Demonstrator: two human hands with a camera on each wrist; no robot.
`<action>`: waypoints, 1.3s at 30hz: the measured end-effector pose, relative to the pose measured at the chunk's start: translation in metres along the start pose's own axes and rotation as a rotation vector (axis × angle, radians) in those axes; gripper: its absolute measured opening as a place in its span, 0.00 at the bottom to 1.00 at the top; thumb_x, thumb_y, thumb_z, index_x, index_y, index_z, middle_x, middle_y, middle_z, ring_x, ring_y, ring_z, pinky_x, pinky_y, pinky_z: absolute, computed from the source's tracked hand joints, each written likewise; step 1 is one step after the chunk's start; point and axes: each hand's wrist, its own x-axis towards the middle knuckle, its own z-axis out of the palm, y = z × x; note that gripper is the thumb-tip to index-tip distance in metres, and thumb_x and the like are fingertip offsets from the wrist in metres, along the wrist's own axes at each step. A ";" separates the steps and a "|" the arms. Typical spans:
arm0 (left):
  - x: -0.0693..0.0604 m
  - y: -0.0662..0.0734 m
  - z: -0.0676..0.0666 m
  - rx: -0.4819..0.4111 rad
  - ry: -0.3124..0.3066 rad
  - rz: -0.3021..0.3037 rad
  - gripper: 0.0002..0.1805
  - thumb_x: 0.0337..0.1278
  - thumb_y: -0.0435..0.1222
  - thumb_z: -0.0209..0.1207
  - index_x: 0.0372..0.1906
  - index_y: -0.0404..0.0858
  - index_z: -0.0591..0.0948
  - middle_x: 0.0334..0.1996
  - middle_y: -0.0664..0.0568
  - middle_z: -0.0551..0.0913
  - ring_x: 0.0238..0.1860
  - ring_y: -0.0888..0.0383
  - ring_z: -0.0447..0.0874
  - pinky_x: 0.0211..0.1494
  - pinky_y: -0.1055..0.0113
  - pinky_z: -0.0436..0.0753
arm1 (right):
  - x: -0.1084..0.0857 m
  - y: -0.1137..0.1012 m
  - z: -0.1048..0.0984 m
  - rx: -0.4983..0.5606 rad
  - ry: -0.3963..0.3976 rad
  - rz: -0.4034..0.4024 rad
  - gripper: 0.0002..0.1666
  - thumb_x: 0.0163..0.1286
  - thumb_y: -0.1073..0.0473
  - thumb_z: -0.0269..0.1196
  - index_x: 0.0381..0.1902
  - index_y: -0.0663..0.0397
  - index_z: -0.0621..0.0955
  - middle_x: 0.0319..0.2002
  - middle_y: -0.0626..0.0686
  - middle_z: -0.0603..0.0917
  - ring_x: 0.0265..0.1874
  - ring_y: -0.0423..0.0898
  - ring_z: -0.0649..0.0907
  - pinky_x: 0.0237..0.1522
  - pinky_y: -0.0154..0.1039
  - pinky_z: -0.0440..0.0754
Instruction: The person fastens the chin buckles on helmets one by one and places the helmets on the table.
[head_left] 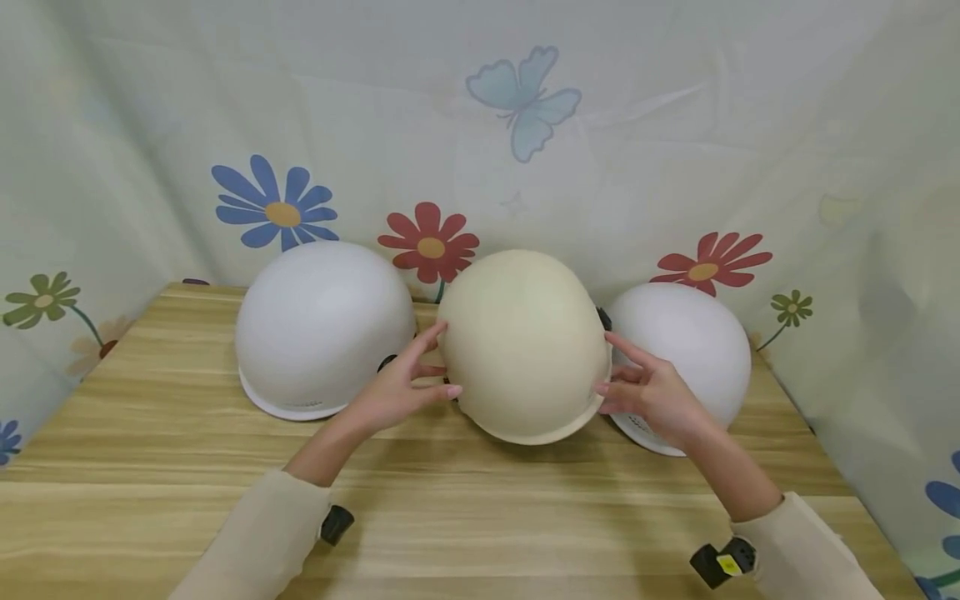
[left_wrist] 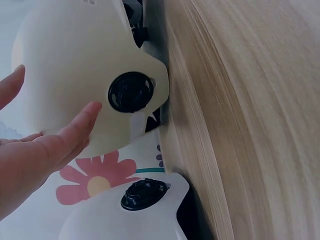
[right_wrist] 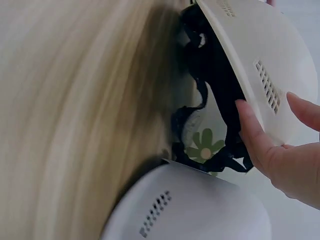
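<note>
A cream helmet (head_left: 525, 350) is in the middle of the head view, between two white helmets. My left hand (head_left: 401, 383) touches its left side with fairly straight, spread fingers. Seen from the left wrist, those fingers (left_wrist: 75, 125) lie beside a round black knob (left_wrist: 131, 92) low on the shell. My right hand (head_left: 656, 400) grips the opposite edge. In the right wrist view one digit is at the rim and another lies by the slotted vent (right_wrist: 268, 86). That rim is raised off the table, showing black inner straps (right_wrist: 220, 115).
One white helmet (head_left: 322, 325) sits to the left, the other (head_left: 686, 358) to the right, close to my right hand. All are near the back of the wood-grain table (head_left: 480, 525). Behind hangs a curtain (head_left: 360, 108) printed with flowers and a butterfly.
</note>
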 end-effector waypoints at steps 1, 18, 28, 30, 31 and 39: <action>0.000 0.000 0.000 0.006 0.001 -0.003 0.47 0.51 0.42 0.64 0.71 0.50 0.48 0.67 0.41 0.52 0.58 0.42 0.68 0.47 0.53 0.77 | 0.001 0.003 0.001 0.008 -0.006 0.002 0.46 0.63 0.70 0.58 0.72 0.52 0.47 0.42 0.61 0.78 0.39 0.50 0.82 0.45 0.53 0.77; 0.005 -0.010 -0.006 0.023 0.000 0.000 0.44 0.53 0.39 0.62 0.71 0.43 0.50 0.68 0.38 0.50 0.63 0.38 0.59 0.55 0.49 0.71 | 0.016 0.032 0.016 0.106 -0.046 0.083 0.51 0.62 0.73 0.57 0.72 0.48 0.41 0.56 0.76 0.62 0.44 0.53 0.80 0.53 0.53 0.70; 0.008 -0.016 -0.008 0.009 -0.014 -0.004 0.45 0.53 0.40 0.63 0.71 0.42 0.50 0.69 0.41 0.49 0.64 0.38 0.57 0.58 0.47 0.67 | 0.024 0.044 0.016 0.137 -0.035 0.114 0.51 0.62 0.75 0.55 0.72 0.49 0.39 0.61 0.78 0.54 0.45 0.53 0.79 0.53 0.50 0.71; 0.008 -0.017 -0.008 0.006 -0.029 -0.008 0.45 0.53 0.40 0.63 0.71 0.42 0.49 0.70 0.42 0.48 0.65 0.39 0.56 0.57 0.48 0.68 | 0.026 0.048 0.015 0.136 -0.040 0.123 0.52 0.62 0.75 0.56 0.72 0.48 0.38 0.62 0.79 0.52 0.44 0.52 0.79 0.53 0.48 0.72; 0.009 -0.017 -0.009 0.003 -0.036 -0.010 0.46 0.53 0.41 0.63 0.71 0.42 0.49 0.70 0.43 0.48 0.65 0.39 0.56 0.57 0.48 0.69 | 0.027 0.050 0.014 0.125 -0.040 0.131 0.52 0.62 0.74 0.56 0.72 0.48 0.38 0.62 0.78 0.52 0.45 0.52 0.79 0.52 0.47 0.73; 0.011 -0.023 -0.011 -0.018 -0.084 -0.028 0.46 0.52 0.42 0.63 0.71 0.45 0.50 0.70 0.47 0.48 0.66 0.41 0.53 0.59 0.46 0.66 | 0.030 0.063 0.012 0.059 -0.040 0.142 0.55 0.60 0.70 0.61 0.72 0.47 0.38 0.62 0.75 0.56 0.52 0.56 0.74 0.51 0.41 0.74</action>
